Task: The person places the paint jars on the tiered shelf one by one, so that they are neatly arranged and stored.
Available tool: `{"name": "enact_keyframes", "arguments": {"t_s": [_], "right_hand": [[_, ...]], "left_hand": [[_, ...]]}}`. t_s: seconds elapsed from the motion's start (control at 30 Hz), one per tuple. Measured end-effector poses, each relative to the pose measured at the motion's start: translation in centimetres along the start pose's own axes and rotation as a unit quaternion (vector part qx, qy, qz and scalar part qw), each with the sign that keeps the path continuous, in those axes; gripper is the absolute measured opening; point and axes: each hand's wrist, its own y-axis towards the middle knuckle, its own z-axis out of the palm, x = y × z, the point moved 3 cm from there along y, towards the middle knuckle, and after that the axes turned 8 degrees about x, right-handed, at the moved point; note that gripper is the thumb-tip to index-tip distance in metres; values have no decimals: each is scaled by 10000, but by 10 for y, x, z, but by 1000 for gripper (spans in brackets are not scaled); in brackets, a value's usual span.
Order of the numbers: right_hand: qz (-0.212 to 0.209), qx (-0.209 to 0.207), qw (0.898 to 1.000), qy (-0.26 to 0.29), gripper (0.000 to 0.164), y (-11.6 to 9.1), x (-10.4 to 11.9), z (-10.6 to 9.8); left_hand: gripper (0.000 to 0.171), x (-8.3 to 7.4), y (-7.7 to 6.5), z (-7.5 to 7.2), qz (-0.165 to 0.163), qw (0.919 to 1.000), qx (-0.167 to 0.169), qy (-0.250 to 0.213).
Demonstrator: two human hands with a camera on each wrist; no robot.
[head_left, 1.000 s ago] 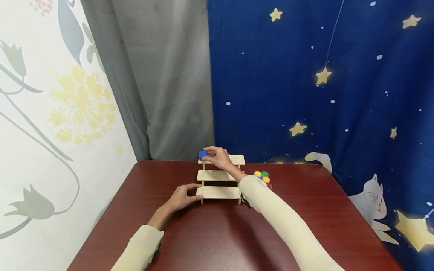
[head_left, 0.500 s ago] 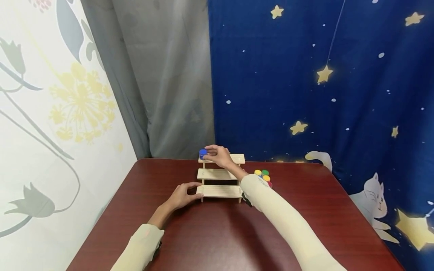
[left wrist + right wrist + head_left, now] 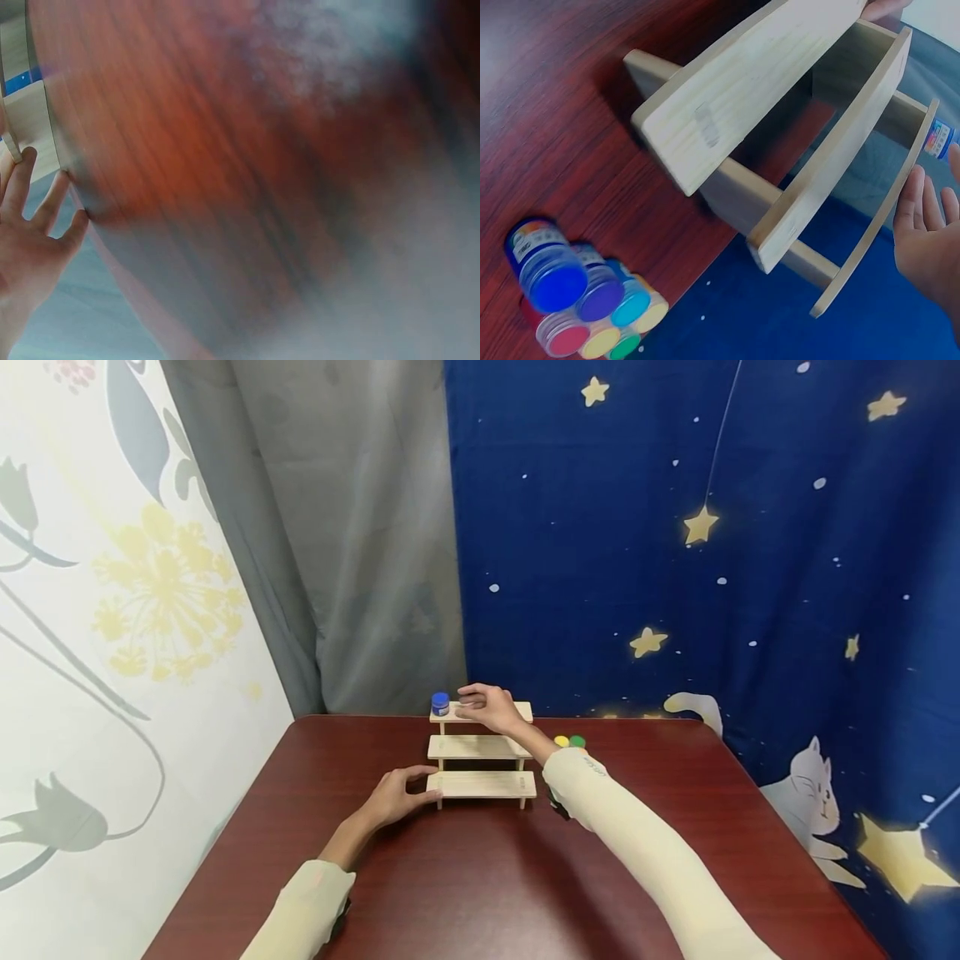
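A three-tier wooden display stand (image 3: 480,785) stands on the table. At its lowest step, my left hand (image 3: 393,797) grips the left end between thumb and fingers; other fingers spread out in the left wrist view. One small blue-lidded paint jar (image 3: 440,704) sits upright at the left end of the top step. Just right of that jar, my right hand (image 3: 491,707) hovers over the top step, fingers loosely bent, a gap between them and the jar. The right wrist view shows this hand (image 3: 930,247) beside the top step, holding nothing.
Several paint jars (image 3: 555,277) with blue, purple, light blue, red, yellow and green lids cluster on the table right of the stand, partly hidden by my right sleeve in the head view. A grey curtain (image 3: 367,568) and a starry blue curtain (image 3: 585,577) hang behind the table (image 3: 450,877).
My right hand has let go of the blue-lidded jar and drawn slightly right, leaving it on the top step. My left hand stays at the lowest step. The head view has shifted a little.
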Motion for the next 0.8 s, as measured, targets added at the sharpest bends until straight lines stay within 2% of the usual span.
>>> {"name": "enact_keyframes", "arguments": {"t_s": [0.23, 0.47, 0.8], "right_hand": [[-23, 64, 9995, -306, 44, -11, -2, -9], [-242, -27, 9987, -439, 41, -23, -6, -18], [-353, -11, 9978, -569, 41, -40, -7, -31]], "left_hand": [[48, 3, -1, 0, -58, 10000, 0, -13], [49, 2, -1, 0, 77, 10000, -6, -54], [49, -1, -2, 0, 102, 9999, 23, -92]]}}
